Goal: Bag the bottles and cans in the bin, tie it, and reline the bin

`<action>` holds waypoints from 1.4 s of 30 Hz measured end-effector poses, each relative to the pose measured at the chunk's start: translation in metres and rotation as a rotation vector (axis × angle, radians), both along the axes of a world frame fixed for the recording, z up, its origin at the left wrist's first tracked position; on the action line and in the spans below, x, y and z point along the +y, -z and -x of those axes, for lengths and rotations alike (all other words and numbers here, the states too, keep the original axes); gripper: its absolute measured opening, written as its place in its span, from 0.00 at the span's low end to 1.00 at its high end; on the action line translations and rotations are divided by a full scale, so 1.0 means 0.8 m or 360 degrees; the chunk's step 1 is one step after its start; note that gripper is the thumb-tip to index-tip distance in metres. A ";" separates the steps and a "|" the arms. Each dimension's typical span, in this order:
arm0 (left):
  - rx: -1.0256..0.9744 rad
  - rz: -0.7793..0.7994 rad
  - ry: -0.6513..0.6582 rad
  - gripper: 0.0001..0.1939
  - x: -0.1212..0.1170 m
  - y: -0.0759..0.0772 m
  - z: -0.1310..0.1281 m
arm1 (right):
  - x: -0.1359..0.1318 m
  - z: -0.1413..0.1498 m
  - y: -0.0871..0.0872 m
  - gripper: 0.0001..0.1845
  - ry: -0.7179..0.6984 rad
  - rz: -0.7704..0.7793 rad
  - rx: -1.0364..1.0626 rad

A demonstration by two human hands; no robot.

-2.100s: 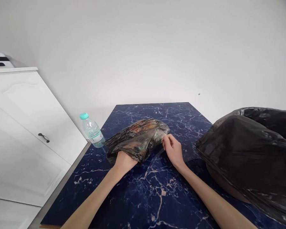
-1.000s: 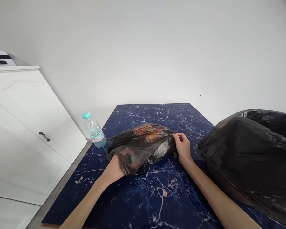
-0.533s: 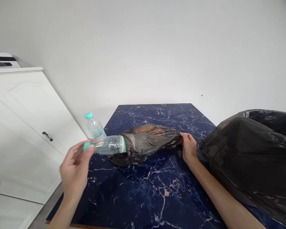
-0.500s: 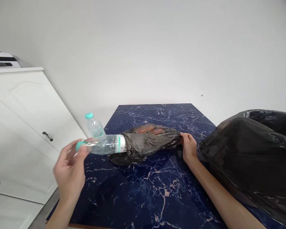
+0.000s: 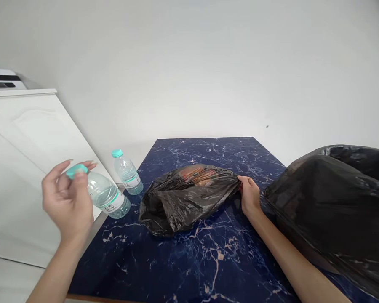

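By its turquoise cap, my left hand [image 5: 69, 198] grips a clear plastic water bottle [image 5: 109, 198], which tilts at the table's left edge. Behind it, another water bottle [image 5: 128, 171] with the same cap and a white label stands on the table. My right hand [image 5: 250, 195] pinches the right end of a black plastic bag [image 5: 189, 202] lying in the middle. Its mouth gapes toward the left, and something reddish shows through the thin film. What else is inside the bag is hidden.
A dark blue marbled table [image 5: 205, 261] stands against a white wall. On the right rises a large black plastic bag [image 5: 331, 206], beside my right forearm. White cabinets [image 5: 28, 147] with dark handles stand left, with a white and black device [image 5: 4, 78] on top.
My left hand has drawn the bottle out of the bag's mouth and moved it left and down. The bag's left end has sagged open. My right hand has stayed in place.
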State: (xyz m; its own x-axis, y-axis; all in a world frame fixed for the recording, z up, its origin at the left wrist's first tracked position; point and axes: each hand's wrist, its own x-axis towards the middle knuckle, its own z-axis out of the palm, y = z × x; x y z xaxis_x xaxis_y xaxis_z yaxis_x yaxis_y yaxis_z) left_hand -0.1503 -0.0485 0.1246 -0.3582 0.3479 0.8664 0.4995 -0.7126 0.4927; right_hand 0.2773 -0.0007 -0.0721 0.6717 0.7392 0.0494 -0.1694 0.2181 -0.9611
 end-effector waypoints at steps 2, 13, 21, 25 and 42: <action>0.0067 0.0117 -0.0015 0.26 0.009 0.006 0.000 | 0.000 0.000 -0.001 0.15 -0.0009 0.0005 -0.0009; 0.0046 0.0317 -0.0019 0.26 0.035 0.033 0.010 | -0.005 0.002 -0.008 0.15 -0.0057 0.0020 -0.0038; 0.0040 0.0473 0.0063 0.32 0.035 0.043 0.014 | -0.005 0.005 -0.008 0.16 -0.0047 0.0005 -0.0051; 0.0172 0.0358 -0.0163 0.30 0.031 0.038 0.013 | -0.005 0.004 -0.008 0.17 -0.0045 0.0008 -0.0056; 0.1636 0.0751 0.0576 0.13 -0.075 0.089 -0.033 | -0.011 0.010 -0.013 0.17 -0.0035 0.0017 -0.0110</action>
State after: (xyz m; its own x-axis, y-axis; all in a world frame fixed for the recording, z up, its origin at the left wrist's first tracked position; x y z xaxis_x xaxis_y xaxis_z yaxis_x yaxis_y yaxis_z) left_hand -0.1238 -0.1083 0.0537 0.6156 0.6477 0.4490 0.6209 -0.7494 0.2298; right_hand 0.2696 -0.0091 -0.0615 0.6504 0.7545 0.0873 -0.1071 0.2048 -0.9729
